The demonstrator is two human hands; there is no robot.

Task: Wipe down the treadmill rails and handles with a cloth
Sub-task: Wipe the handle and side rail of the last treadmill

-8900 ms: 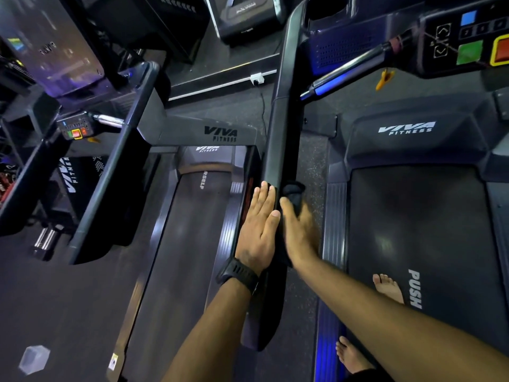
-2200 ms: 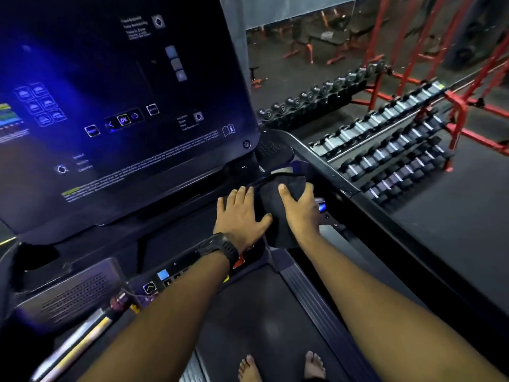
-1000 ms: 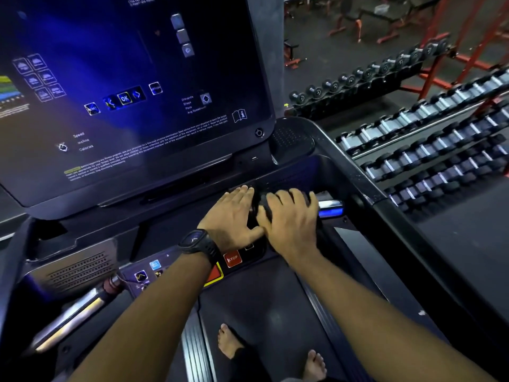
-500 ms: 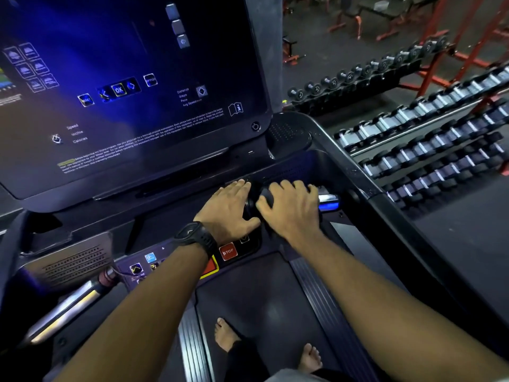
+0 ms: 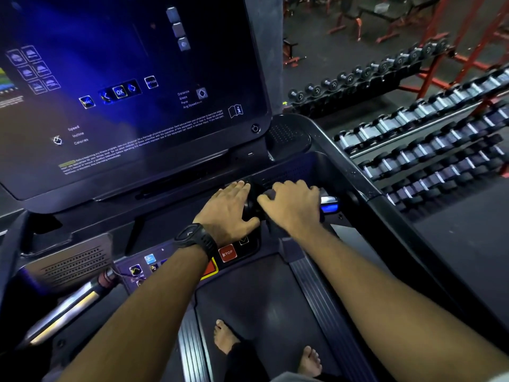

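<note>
Cloth [image 5: 251, 207], dark, crumpled, between hands [image 5: 228, 209] [image 5: 293, 206]

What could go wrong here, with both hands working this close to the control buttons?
1. The wrist of the left hand hangs over the button panel beside the STOP button; a slip could press a key. The console screen is lit and bare feet stand on the belt, so an accidental start might throw the person.
2. The right hand curls over the cloth on the handle; the cloth is mostly hidden, so the handle's lit end may get missed.
</note>
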